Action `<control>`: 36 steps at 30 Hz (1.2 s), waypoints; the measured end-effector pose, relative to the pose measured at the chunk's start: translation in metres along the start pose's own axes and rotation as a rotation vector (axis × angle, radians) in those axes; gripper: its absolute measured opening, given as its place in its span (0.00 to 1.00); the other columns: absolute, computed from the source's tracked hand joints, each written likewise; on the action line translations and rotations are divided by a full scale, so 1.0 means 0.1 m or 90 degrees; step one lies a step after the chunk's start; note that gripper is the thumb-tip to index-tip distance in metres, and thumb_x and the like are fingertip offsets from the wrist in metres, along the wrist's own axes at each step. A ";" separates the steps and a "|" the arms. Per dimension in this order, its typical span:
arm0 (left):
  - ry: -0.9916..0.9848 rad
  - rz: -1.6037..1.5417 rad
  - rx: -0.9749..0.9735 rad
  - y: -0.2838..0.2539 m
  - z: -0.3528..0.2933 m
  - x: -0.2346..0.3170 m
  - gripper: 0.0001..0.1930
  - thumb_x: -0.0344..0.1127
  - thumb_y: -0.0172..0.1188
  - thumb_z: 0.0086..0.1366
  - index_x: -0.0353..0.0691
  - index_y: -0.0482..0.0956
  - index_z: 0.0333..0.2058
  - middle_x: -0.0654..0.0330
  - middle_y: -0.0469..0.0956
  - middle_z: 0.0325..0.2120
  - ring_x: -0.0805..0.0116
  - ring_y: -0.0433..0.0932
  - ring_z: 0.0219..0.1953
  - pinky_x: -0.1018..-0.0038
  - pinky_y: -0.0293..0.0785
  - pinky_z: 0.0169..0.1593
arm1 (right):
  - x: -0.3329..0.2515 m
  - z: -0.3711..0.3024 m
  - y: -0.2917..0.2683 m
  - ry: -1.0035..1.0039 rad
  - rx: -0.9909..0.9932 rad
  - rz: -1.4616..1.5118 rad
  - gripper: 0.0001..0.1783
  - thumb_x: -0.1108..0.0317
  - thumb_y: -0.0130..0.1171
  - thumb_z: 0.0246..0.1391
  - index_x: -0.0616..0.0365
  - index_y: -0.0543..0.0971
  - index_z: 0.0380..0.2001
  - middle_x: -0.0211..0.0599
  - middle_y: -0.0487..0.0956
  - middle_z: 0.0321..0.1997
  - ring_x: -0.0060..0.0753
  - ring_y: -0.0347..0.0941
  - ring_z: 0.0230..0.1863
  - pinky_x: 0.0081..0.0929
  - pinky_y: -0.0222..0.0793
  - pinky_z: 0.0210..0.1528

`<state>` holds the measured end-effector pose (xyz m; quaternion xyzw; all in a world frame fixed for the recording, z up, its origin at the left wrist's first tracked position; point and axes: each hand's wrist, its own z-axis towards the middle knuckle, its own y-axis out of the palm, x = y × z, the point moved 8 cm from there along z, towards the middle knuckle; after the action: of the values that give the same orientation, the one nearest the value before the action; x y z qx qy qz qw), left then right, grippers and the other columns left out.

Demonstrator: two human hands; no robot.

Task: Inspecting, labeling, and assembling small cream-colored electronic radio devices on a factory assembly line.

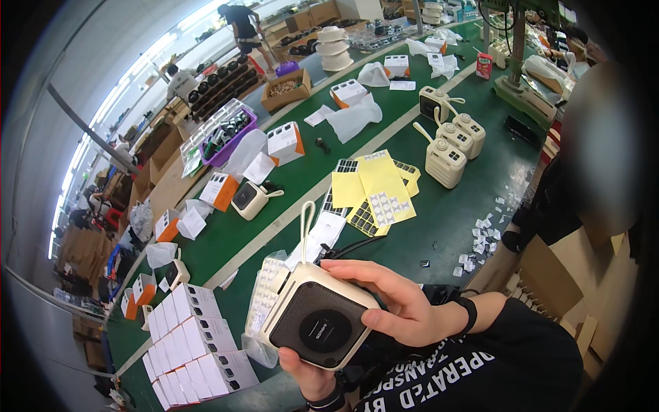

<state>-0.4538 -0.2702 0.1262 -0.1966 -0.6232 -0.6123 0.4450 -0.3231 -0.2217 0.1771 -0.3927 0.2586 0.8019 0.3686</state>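
Observation:
Near the front of the green bench I hold a small cream portable speaker with a dark mesh front and a cream strap loop at its top. My right hand grips its upper right side, thumb on the front edge and fingers over the top. Below, my left hand supports the lower edge, its thumb at the bottom corner; its other fingers are hidden behind the speaker. Right behind the speaker lie a clear plastic bag and a black cable. Yellow sticker sheets lie farther off.
Stacked white boxes stand at the left. Several cream speakers are grouped at the far right. Open white-and-orange boxes with plastic bags line the far side. Small paper bits lie along the right edge, near another person.

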 end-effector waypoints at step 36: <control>-0.132 -0.324 -0.165 0.07 0.16 -0.29 0.61 0.75 0.54 0.40 0.56 0.26 0.63 0.33 0.53 0.53 0.37 0.66 0.48 0.49 0.70 0.45 | 0.55 0.25 0.17 0.299 -0.296 -0.032 0.47 0.54 0.66 0.41 0.60 0.55 0.60 0.35 0.70 0.34 0.23 0.67 0.34 0.20 0.66 0.36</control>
<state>-0.4381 -0.2451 0.1095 -0.1509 -0.6113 -0.7551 0.1828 -0.3706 -0.1922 0.1479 -0.6464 0.1370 0.7179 0.2191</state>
